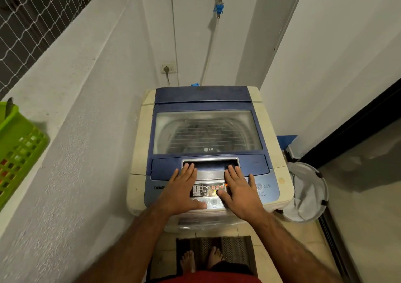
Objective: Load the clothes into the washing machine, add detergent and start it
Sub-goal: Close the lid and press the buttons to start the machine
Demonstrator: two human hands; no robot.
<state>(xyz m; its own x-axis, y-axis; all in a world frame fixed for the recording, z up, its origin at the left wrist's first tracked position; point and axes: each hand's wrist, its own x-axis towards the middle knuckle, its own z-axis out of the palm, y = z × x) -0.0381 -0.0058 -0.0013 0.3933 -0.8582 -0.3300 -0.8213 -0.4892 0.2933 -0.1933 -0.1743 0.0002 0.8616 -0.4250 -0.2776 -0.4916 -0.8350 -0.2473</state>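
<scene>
Right now both your hands lie flat on the front of the washer (208,152), fingers straight and spread, gripping nothing. Your left hand (181,190) rests over the left part of the control panel (211,190), its fingertips reaching the edge of the lid handle (210,166), thumb stretched toward the round buttons along the panel's near edge. Your right hand (239,193) lies just beside it on the right part of the panel, fingertips at the handle's right end, thumb pointing inward across the lit display. Between your two hands the display shows small red and yellow lights. Just right of your right hand sit the power and start/pause buttons (260,188).

Beyond your fingertips the lid (206,130) is down; through its window you can make out the drum, though what lies in it is too dim to tell. Past the washer, a plug sits in a wall socket (168,68), and a hose (211,43) runs down from a tap with a blue fitting.

Well to the left of your left hand, a green basket (19,150) stands on the ledge. To the right of your right hand, on the floor beside the washer, is a white hamper (308,192). Below your arms, your bare feet stand on a dark mat (236,250).
</scene>
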